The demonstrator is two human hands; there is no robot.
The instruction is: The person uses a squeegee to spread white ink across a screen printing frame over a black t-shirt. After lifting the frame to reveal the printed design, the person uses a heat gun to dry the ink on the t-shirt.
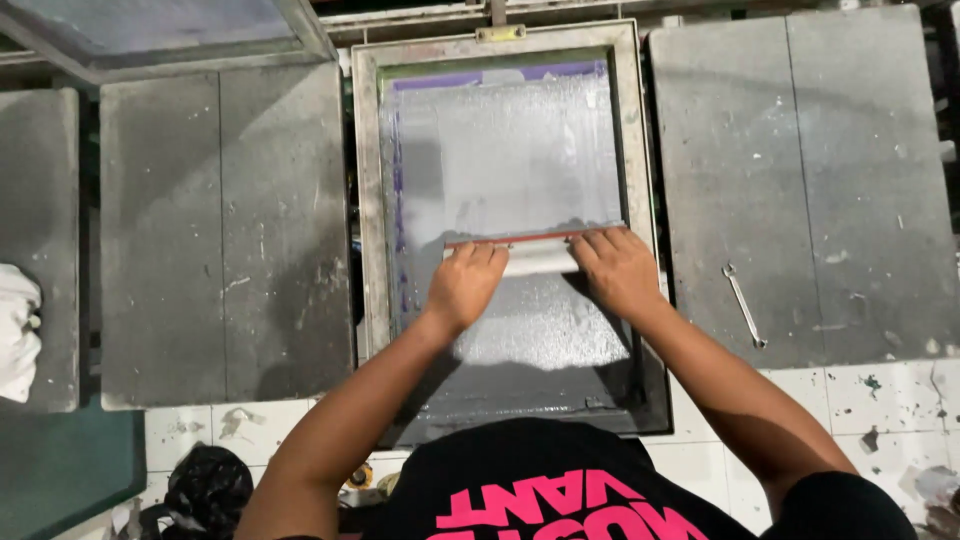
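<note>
A metal-framed printing screen (367, 200) lies flat in front of me, its mesh coated with grey-white ink. Across the middle of the mesh sits a squeegee (538, 256) with a pale wooden handle and a reddish blade edge. My left hand (464, 285) grips the left part of the handle. My right hand (617, 268) grips the right part. Both hands press down on it, fingers curled over the top. A ridge of ink lies along the blade's far side.
Grey flat platens lie left (225, 230) and right (810, 180) of the screen. A metal wrench (744, 305) rests on the right platen. White cloth (18, 330) sits at the far left edge. Stained white floor tiles (880, 400) and a black bag (208, 485) show below.
</note>
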